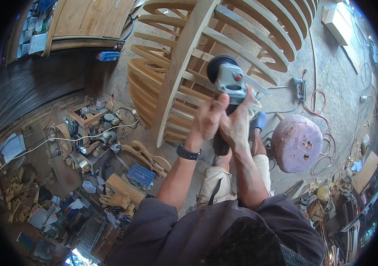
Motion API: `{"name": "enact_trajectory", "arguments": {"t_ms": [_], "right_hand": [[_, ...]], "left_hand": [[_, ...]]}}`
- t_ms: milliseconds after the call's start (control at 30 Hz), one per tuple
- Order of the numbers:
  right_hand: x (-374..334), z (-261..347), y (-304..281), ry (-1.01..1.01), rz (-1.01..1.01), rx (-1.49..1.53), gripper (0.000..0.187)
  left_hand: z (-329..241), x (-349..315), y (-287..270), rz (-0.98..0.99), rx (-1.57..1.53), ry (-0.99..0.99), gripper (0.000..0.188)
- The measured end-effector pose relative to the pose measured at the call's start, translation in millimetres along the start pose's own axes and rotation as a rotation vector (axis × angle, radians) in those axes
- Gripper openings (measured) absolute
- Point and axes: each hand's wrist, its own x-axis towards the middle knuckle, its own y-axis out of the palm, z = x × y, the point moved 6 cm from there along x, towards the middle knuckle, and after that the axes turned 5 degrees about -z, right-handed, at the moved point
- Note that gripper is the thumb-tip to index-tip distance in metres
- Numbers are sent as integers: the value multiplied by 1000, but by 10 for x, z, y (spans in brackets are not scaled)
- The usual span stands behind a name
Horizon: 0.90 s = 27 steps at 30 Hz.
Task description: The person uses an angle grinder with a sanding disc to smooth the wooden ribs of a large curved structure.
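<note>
Both hands grip an angle grinder (231, 81) with a grey metal head, a red button and a black round disc at its far end. My left hand (208, 117), with a black watch strap at the wrist, closes around the grinder from the left. My right hand (236, 126) wraps its dark body from the right. The disc is held over or against the slats of a large ribbed wooden frame (171, 84); I cannot tell whether it touches. Curved wooden ribs fan out on both sides of the frame's thick straight beam.
A worn pink round stool (296, 143) stands to the right, near hoses and cords. A nail gun (299, 88) lies beyond it. On the left are a blue case (140, 176), curved wooden offcuts (144, 157), tools and scrap. A wooden cabinet (90, 20) stands at far left.
</note>
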Motion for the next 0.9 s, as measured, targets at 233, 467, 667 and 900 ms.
{"name": "enact_trajectory", "arguments": {"t_ms": [233,467,667,900], "right_hand": [[48,24,-73,-136,-20,14,79],[142,67,91,-32,54,96,87],[-33,-388,-376,-11,-6,37,91],[-78,-940,-824,-29,-132,60,88]], "left_hand": [[140,3,75,37,80,-40,74],[-185,57,16,-60,-114,86,76],[327,-91,379,-30,79,-4,75],[366,-147,942,41,266,-40,75]]}}
